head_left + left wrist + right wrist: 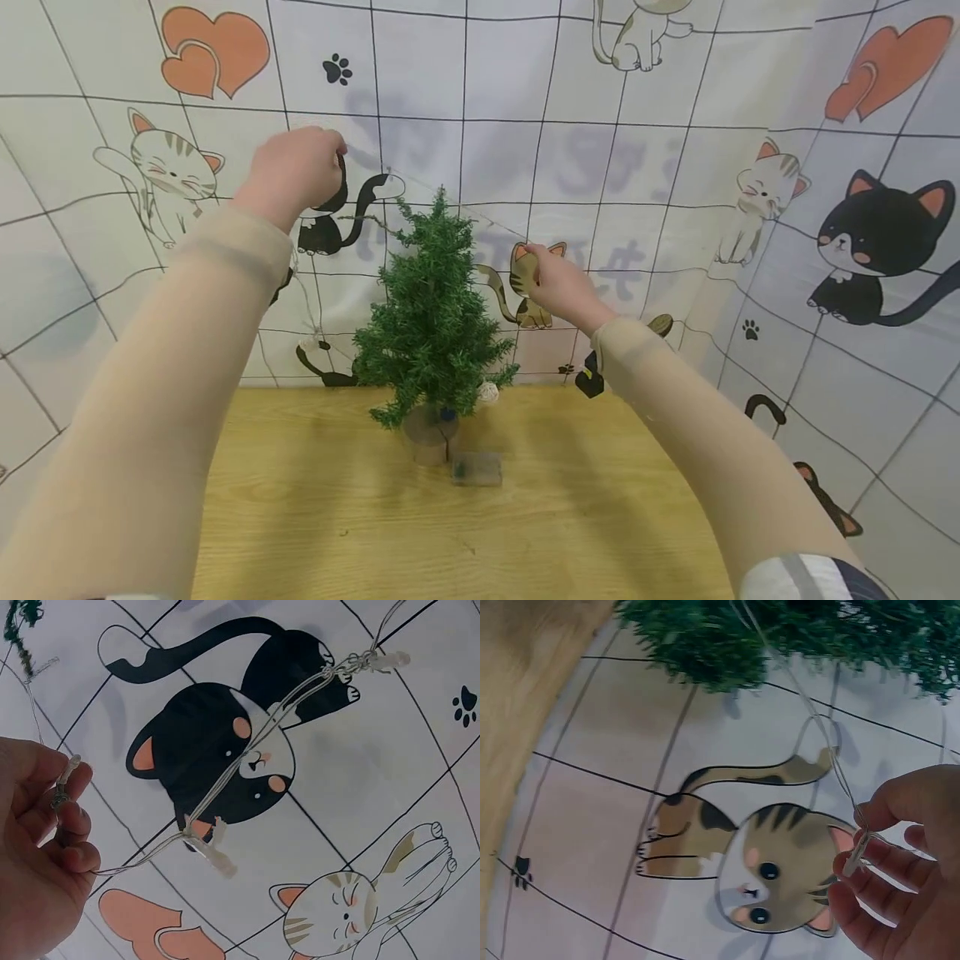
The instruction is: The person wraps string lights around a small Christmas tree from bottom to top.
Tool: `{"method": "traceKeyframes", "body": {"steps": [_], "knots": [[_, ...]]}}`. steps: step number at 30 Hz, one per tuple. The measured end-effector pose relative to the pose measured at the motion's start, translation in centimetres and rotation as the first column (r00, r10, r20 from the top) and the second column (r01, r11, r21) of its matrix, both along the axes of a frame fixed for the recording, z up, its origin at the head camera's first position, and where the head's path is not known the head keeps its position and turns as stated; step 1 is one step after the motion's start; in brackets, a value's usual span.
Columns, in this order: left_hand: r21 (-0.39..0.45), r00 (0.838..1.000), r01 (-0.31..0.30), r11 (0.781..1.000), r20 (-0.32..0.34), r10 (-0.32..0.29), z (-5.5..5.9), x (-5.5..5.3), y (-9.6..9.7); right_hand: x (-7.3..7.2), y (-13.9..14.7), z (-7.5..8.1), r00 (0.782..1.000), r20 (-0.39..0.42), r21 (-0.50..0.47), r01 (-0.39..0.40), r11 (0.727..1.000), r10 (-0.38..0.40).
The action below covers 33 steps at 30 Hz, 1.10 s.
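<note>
A small green artificial Christmas tree [435,317] stands on a round base [429,450] between my hands. A thin string of fairy lights [491,222] stretches behind the treetop from hand to hand. My left hand [296,171], raised higher on the left, grips the wire with curled fingers. In the left wrist view, a tiny bulb [73,766] pokes out at its fingertips. More wire hangs from this hand, with a small clear bulb [214,856] and a twisted knot along it. My right hand [562,287] pinches the string beside a bulb [853,859], right of the tree.
A clear plastic box [477,469] lies on the wooden table [337,533] in front of the base. A white woven ball [488,392] hangs low on the tree's right side. Close behind stands a white sheet [495,75] printed with cats and hearts.
</note>
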<state>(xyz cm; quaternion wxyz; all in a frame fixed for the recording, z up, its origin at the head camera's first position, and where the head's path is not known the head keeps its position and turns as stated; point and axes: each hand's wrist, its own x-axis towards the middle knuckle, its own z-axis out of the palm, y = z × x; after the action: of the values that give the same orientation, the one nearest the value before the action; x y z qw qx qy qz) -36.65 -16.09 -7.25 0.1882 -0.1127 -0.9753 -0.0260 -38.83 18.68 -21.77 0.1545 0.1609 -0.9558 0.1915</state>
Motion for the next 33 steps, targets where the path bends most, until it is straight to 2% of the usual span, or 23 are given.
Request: {"method": "traceKeyframes", "body": {"steps": [8, 12, 15, 19, 21, 27, 30, 33], "knots": [[0.012, 0.995, -0.026, 1.000, 0.092, 0.025, -3.7, -1.5, -1.2, -0.7, 0.2, -3.1, 0.989, 0.143, 0.014, -0.034, 0.999, 0.031], [0.011, 0.995, -0.030, 0.999, 0.098, 0.029, -5.3, -1.9, -2.4, -1.1, -0.1, -4.3, 0.974, 0.210, -0.066, -0.071, 0.995, 0.084], [0.012, 0.994, -0.042, 0.999, 0.098, 0.041, -6.5, -1.8, -3.3, -1.4, -0.2, -5.0, 0.955, 0.265, -0.149, -0.098, 0.984, 0.135], [0.026, 0.990, -0.074, 0.997, 0.124, 0.071, -8.1, -1.7, -4.9, -1.9, -0.5, -5.8, 0.915, 0.355, -0.232, -0.111, 0.966, 0.190], [0.039, 0.986, -0.088, 0.995, 0.143, 0.082, -8.9, -1.6, -5.6, -2.1, -0.6, -6.1, 0.885, 0.411, -0.280, -0.104, 0.954, 0.217], [0.070, 0.972, -0.119, 0.990, 0.213, 0.102, -11.2, -1.5, -7.5, -2.2, -1.4, -7.0, 0.790, 0.556, -0.401, -0.016, 0.916, 0.257], [0.077, 0.968, -0.134, 0.988, 0.225, 0.114, -11.9, -1.4, -8.2, -2.3, -1.8, -7.6, 0.753, 0.598, -0.438, 0.023, 0.898, 0.273], [0.077, 0.968, -0.151, 0.986, 0.214, 0.132, -12.0, -1.2, -8.7, -2.5, -2.3, -8.0, 0.733, 0.628, -0.462, 0.079, 0.883, 0.263]]}}
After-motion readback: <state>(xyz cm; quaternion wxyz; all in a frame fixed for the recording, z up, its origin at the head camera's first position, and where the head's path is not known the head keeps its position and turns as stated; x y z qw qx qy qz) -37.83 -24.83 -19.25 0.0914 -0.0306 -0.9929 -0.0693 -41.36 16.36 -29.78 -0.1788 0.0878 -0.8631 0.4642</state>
